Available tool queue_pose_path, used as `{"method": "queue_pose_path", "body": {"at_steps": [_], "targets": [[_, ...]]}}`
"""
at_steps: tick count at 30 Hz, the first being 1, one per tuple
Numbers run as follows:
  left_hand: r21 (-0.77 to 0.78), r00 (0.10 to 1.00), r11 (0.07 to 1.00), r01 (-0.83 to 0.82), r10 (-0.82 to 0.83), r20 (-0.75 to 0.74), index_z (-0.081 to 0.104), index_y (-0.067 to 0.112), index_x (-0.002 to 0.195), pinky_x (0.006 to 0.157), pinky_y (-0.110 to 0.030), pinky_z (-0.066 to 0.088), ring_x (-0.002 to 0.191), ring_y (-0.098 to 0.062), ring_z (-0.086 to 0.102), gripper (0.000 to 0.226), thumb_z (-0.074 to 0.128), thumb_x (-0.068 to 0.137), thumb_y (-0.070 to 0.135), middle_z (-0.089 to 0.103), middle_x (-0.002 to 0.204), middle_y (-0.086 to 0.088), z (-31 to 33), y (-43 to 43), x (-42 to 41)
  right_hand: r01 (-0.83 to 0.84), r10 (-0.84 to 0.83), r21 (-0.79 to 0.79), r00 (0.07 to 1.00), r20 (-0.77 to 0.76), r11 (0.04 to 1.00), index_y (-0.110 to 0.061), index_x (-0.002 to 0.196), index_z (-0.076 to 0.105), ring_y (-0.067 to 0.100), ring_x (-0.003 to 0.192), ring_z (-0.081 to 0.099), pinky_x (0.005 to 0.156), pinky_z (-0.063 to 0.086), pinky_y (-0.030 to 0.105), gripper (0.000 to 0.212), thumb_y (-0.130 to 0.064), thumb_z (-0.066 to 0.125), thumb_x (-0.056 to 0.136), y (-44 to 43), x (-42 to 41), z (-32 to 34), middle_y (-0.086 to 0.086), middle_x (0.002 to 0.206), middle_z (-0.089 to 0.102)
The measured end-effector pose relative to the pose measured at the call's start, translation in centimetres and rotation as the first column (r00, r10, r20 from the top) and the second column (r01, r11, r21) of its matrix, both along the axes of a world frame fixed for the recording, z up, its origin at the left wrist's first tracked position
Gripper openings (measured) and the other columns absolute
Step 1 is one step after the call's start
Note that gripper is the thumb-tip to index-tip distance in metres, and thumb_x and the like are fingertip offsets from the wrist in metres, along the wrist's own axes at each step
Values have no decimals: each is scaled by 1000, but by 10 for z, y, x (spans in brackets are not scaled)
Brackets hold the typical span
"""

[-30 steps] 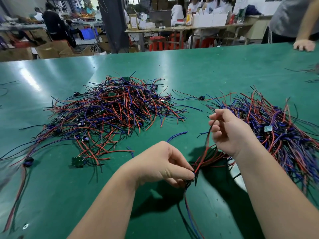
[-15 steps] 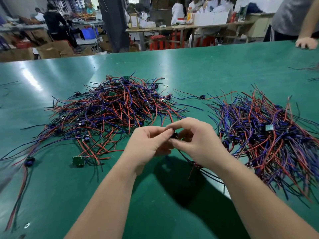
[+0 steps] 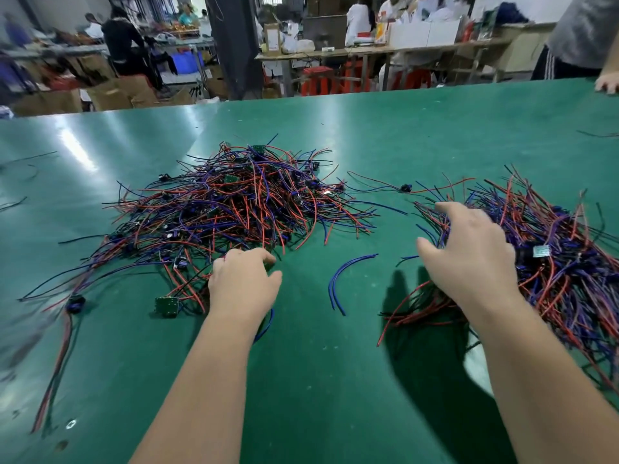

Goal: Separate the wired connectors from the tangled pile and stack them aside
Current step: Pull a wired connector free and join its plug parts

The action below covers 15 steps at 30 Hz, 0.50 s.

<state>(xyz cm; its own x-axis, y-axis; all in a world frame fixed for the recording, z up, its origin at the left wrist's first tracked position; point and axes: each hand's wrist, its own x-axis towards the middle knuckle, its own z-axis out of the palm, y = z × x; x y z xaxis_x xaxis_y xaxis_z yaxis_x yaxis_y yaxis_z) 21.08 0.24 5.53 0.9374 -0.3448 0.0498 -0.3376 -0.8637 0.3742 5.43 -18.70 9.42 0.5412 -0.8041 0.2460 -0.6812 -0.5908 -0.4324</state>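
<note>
On the green bench [image 3: 301, 380] (smooth mat top, glossy, glare streaks far left) there are 2 heaps of thin, flexible insulated wire in red, blue, purple and black.

Tangled pile [image 3: 234, 209]: centre-left, a domed mess with strands crossing every way and loose ends splaying out flat. Small black plastic connectors and a few green boards are caught in it. 1 square green circuit board [image 3: 166, 306] lies at its near edge, wires attached.

Stack [image 3: 552, 262]: right side, well apart from the pile. Wires run more parallel and fan toward the far edge. 1 pale label [image 3: 541, 252] sits on top.

Between the heaps are 2 loose blue wires [image 3: 345, 276], curved side by side. 1 lone black connector [image 3: 406, 187] lies farther back w/ red and blue leads.

Left hand [image 3: 243, 283]: palm down at the pile's near edge, fingers bent down into the strands. Can't tell if it has hold of anything.

Right hand [image 3: 469, 256]: palm down at the stack's near-left edge, fingers straight and spread — nothing held.
</note>
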Motion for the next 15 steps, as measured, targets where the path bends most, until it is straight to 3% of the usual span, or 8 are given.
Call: {"method": "queue_pose_path", "body": {"at_steps": [4, 8, 10, 12, 13, 15], "targets": [[-172, 999, 985, 22, -16, 36, 72, 24, 103, 89, -34, 50, 100, -21, 62, 22, 60, 89, 13, 69, 110, 1, -1, 4, 5, -128, 130, 72, 991, -12, 989, -24, 132, 49, 29, 121, 47, 97, 37, 45, 49, -33, 61, 85, 13, 7, -7, 6, 131, 51], [-432, 999, 902, -7, 23, 31, 71, 27, 91, 74, -21, 43, 77, -9, 62, 17, 64, 86, 12, 69, 85, 11, 6, 1, 2, -226, 220, 62, 972, 84, 972, -22, 115, 63, 22, 110, 53, 97, 40, 39, 29, -25, 61, 86, 17, 11, -11, 2, 118, 58], [-669, 999, 743, -14, -12, -35, 70, 26, 83, 68, -20, 47, 64, -5, 63, 16, 68, 85, 9, 68, 72, 10, 13, -3, -1, -297, 272, 78, 934, 232, 952, -20, 101, 70, 13, 89, 58, 85, 43, 25, 18, -17, 62, 85, 21, 12, -12, -2, 101, 66], [-870, 981, 487, -73, -124, -152, 70, 21, 80, 61, -18, 49, 56, -4, 62, 19, 69, 84, 3, 70, 67, 6, 23, -7, -8, -376, 295, 172, 882, 367, 911, -21, 88, 72, 4, 67, 59, 64, 43, 13, 14, -12, 63, 84, 26, 15, -11, -7, 79, 69], [-931, 953, 340, -137, -210, -217, 70, 19, 80, 58, -16, 49, 55, -4, 62, 19, 69, 83, 1, 71, 68, 5, 29, -8, -12, -420, 297, 240, 859, 417, 875, -22, 84, 73, 3, 60, 59, 58, 42, 11, 16, -10, 63, 83, 29, 16, -10, -7, 72, 69], [-956, 865, 75, -284, -410, -289, 73, 19, 77, 57, -13, 50, 59, -3, 64, 14, 68, 78, 6, 73, 74, 5, 40, -9, -19, -505, 285, 371, 813, 508, 780, -23, 81, 72, 7, 61, 65, 60, 47, 14, 20, -6, 61, 84, 32, 17, -9, -2, 71, 72]]}}
